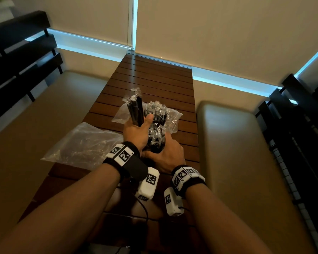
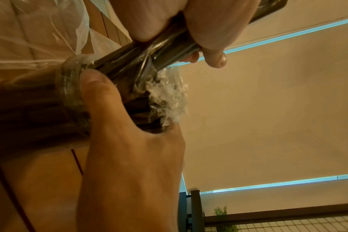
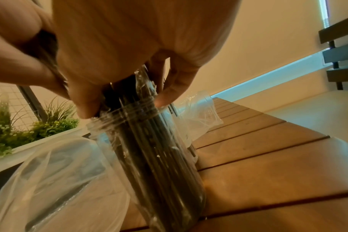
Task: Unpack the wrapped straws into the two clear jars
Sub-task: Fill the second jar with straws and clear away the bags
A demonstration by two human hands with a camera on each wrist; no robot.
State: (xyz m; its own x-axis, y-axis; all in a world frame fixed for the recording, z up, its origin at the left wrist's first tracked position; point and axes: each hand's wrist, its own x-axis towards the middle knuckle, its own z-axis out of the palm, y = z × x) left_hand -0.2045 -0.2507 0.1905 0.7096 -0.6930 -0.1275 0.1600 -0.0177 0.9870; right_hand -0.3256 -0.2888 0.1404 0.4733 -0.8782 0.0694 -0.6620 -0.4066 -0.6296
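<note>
Dim warm room, cool blue glow along blind edges, wide-angle bending, soft blur near wrists.

We record a dark brown slatted wooden tabletop running away from us between two beige cushioned benches. Our left hand grips a few black straws in clear wrappers, their upper ends pointing up and away. Our right hand wraps around the near clear jar packed with wrapped black straws. Just beyond it stands a second clear jar of wrapped straws, on a flat clear plastic bag. To the left lies a crumpled clear plastic bag, overhanging the tabletop edge. Both wrists carry black bands with white marker blocks.
</note>
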